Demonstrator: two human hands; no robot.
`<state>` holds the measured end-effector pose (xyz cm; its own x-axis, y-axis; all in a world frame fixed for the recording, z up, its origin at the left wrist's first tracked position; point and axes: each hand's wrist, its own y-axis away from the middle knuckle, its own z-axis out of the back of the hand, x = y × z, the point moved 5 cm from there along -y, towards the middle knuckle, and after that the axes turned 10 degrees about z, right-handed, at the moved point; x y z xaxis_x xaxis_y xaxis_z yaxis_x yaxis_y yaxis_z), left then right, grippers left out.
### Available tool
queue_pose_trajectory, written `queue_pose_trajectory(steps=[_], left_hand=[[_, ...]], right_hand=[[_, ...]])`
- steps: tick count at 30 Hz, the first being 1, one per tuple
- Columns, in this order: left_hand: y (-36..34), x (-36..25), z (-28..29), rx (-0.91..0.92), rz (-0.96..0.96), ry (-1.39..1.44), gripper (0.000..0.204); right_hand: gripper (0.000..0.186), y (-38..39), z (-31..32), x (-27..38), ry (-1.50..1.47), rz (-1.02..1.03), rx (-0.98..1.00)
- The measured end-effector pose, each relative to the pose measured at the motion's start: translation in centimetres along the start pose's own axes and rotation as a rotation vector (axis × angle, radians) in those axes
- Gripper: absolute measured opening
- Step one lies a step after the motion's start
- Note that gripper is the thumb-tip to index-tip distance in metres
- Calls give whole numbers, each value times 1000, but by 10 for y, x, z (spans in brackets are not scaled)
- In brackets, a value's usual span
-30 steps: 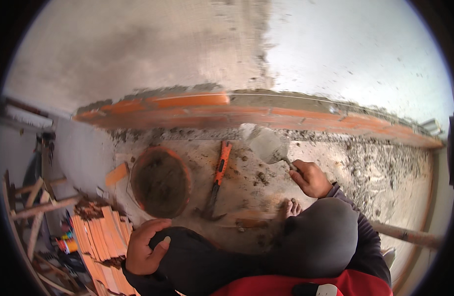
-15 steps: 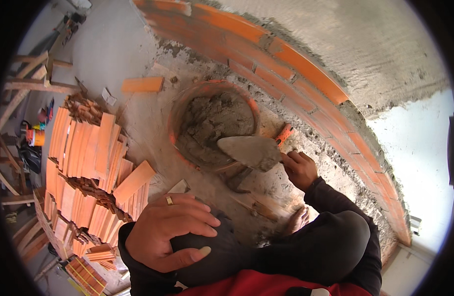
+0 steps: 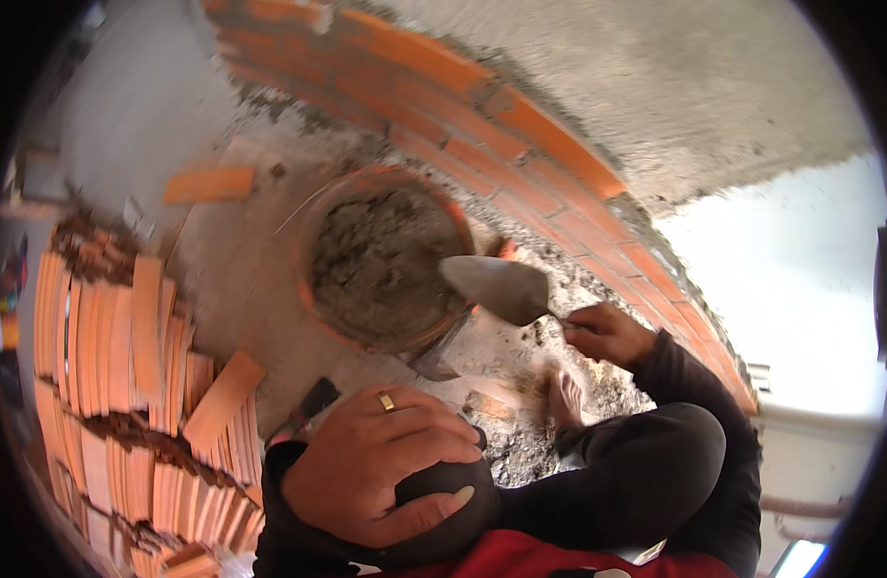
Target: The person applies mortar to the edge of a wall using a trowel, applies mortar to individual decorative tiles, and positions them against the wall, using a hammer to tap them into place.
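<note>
My right hand (image 3: 605,332) grips the handle of a metal trowel (image 3: 496,287), whose pointed blade reaches over the right side of an orange-rimmed bucket of grey mortar (image 3: 376,250). My left hand (image 3: 386,462), a ring on one finger, rests loosely over my dark-clad left knee, empty. Behind the bucket's lower right edge lies a hammer-like tool (image 3: 434,366) with an orange handle, mostly hidden. My bare foot (image 3: 569,400) is below the trowel.
A low orange brick course (image 3: 549,144) with mortar joints curves along the wall (image 3: 713,87). Stacked thin bricks (image 3: 116,337) fill the left, and a loose brick (image 3: 208,183) lies left of the bucket. A dark tool (image 3: 313,400) lies beside my left hand.
My view has turned left toward the bucket and brick stack. The trowel has gone from near the brick course to the bucket. My left hand has settled over the knee.
</note>
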<state>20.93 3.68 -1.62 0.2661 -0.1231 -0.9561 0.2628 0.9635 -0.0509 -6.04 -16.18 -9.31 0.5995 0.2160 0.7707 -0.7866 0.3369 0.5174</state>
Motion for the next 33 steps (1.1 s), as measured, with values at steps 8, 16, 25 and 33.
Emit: queue_pose_trajectory(steps=[8,16,25,33], left_hand=[[4,8,2,-26,27,25,40],[-20,24,-15,-178,262,187,41],[-10,-19,-63,-416,723,253,50],[30,-121,-131,-859,709,-3,57]], right_hand=[[37,6,30,-113,33,-127,70],[18,-11,37,-129,-487,-5,-69],[9,-79,53,-108,-485,350,143],[27,-126,58,-93,-353,371,-46]])
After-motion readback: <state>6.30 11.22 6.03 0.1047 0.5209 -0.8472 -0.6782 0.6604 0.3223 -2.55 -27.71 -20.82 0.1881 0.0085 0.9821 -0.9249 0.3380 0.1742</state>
